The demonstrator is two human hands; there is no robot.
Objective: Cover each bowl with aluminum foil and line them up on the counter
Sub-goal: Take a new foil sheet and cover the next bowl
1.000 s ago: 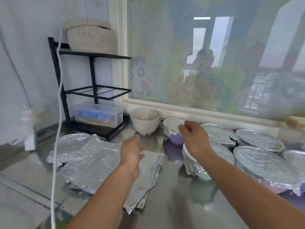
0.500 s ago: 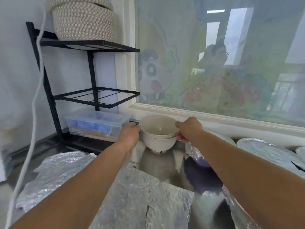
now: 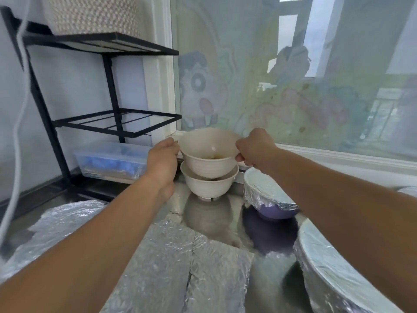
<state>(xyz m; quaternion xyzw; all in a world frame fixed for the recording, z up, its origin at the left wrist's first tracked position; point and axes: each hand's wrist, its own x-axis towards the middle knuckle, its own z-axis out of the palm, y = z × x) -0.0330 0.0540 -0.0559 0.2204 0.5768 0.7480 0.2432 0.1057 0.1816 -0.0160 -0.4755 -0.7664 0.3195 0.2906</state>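
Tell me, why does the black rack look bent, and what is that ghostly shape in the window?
Head view: the wide-angle lens bows the rack near the left edge; the window faintly reflects a person over a cartoon drawing; the shiny counter mirrors the bowls as dark patches; the white cord at far left is blurred.

A round cream ribbed bowl hangs mid frame, both hands on its rim, its bottom just inside a second cream bowl standing on the shiny bench. To the right sits a foil-topped purple bowl. Flat crinkly foil sheets lie bottom middle.
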